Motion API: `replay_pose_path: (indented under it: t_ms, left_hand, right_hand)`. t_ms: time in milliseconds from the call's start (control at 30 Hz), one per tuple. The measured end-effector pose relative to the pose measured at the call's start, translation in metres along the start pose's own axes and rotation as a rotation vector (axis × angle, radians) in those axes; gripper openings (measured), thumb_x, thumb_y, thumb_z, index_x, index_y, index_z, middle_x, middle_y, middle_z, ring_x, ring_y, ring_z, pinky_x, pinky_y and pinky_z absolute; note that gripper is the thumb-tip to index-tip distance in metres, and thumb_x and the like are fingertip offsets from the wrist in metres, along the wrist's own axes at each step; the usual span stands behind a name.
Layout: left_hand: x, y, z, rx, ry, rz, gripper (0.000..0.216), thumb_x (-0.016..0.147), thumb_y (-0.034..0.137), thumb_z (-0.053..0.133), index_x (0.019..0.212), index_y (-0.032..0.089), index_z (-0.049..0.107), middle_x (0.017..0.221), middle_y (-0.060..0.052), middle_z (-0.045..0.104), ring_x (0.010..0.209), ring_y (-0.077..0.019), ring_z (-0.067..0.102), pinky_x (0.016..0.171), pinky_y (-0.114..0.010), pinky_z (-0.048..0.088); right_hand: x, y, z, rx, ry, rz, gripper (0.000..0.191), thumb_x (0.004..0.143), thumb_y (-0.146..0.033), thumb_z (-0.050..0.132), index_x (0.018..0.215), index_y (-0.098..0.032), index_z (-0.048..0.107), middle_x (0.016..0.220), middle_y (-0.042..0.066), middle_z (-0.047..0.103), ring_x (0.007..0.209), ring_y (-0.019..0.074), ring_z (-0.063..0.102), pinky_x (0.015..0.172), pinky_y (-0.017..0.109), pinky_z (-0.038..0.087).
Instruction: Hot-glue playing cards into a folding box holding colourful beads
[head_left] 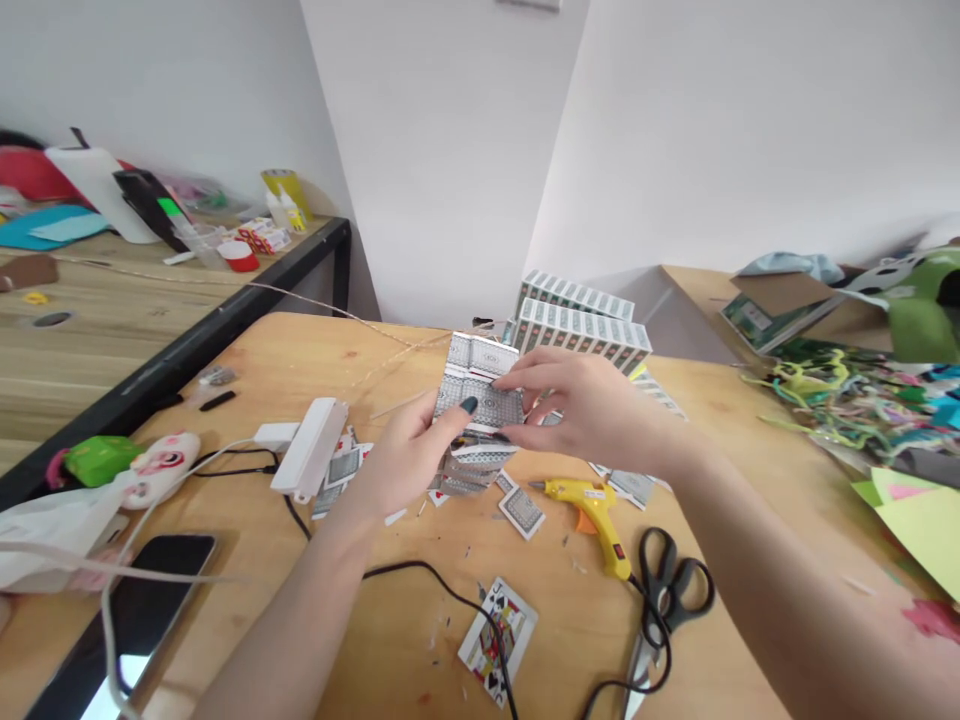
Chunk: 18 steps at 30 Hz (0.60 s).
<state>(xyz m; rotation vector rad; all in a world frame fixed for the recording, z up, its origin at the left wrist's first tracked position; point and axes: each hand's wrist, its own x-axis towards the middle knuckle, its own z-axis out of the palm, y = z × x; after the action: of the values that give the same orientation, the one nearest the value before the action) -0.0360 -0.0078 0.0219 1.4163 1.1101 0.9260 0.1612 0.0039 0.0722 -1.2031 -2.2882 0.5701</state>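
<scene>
A small piece built from patterned grey playing cards (480, 362) is held up above the table. My left hand (409, 450) grips its left side, thumb lying across the card faces. From the right, my right hand (581, 405) closes on the piece's right edge, with fingertips pressed on the cards. Beneath it are cut card pieces (523, 512). A yellow hot glue gun (592, 510) lies to the right, near black-handled scissors (660, 600). Closer to me, a jack card (499, 640) lies face up under a black cord.
Behind my hands stand long card-covered blocks (581, 325). On the left are a white power strip (310, 450), a phone (135, 620) and soft toys (161, 465). Coloured pipe cleaners (847, 400) and yellow paper (919, 530) lie at right. Cords cross the table (405, 650).
</scene>
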Motion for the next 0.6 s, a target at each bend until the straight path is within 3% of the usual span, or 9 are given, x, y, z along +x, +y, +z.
replay_pose_path:
  t_ms: [167,600]
  left_hand:
    - [-0.0019,0.0022,-0.0032,-0.135,-0.158,0.051,0.037,0.077,0.018,0.057,0.114,0.018,0.059,0.106,-0.002,0.069,0.096,-0.02,0.064,0.079,-0.029,0.05]
    - [-0.0012,-0.0009,-0.0065,-0.18,-0.293,0.042,0.044,0.078,0.022,0.059,0.121,0.016,0.052,0.125,-0.009,0.062,0.114,-0.0271,0.057,0.091,-0.038,0.047]
  right_hand:
    - [0.0036,-0.0055,-0.0023,-0.032,-0.011,-0.014,0.026,0.069,-0.029,0.071,0.095,-0.025,0.075,0.096,0.001,0.067,0.066,0.0116,0.061,0.07,0.031,0.053]
    - [-0.0015,-0.0053,-0.0073,-0.077,-0.069,-0.019,0.028,0.071,-0.028,0.069,0.099,-0.024,0.072,0.103,0.003,0.067,0.067,0.0118,0.063,0.065,0.028,0.054]
